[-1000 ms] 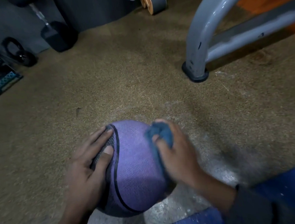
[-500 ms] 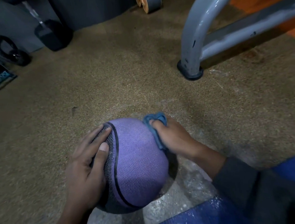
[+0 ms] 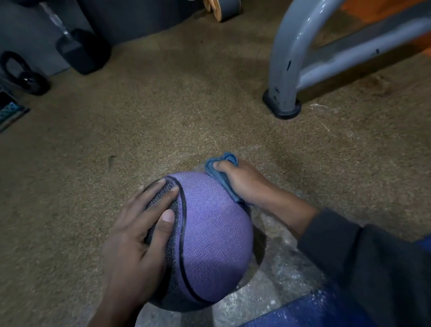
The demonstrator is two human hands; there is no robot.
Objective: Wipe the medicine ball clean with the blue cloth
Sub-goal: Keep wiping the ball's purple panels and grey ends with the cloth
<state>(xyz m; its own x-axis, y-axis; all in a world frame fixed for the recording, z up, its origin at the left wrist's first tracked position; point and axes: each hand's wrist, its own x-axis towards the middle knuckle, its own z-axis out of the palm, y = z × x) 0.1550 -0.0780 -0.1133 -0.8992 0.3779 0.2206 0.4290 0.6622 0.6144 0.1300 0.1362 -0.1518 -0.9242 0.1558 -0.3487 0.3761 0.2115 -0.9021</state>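
Ball: the purple medicine ball (image 3: 209, 231) sat on the floor (image 3: 154, 121) directly in front of the person, over a pale, dusty patch, with a dark mesh panel and a black seam on its left side.
Left hand: the left hand (image 3: 137, 236) lay flat on the mesh panel, fingers straight and spread, pressing to steady the ball; this grip was wide and held nothing.
Right hand: the right hand (image 3: 244, 181) was curled round the bunched blue cloth (image 3: 222, 168), pinching it against the ball's far upper right shoulder.
Cloth: it touched the ball along that edge, with a loose fold sticking up past the fingers.
Step in hand: wiping, judged to be working the far right side, with the broad purple top not under the cloth.
Next move: it probably called for drawing the cloth across the top toward the seam while the left hand kept the ball from rolling, then turning the ball to reach the underside.
Surroundings: a grey metal frame (image 3: 286, 62) stood well apart at the right; a kettlebell (image 3: 25, 75) lay far left.
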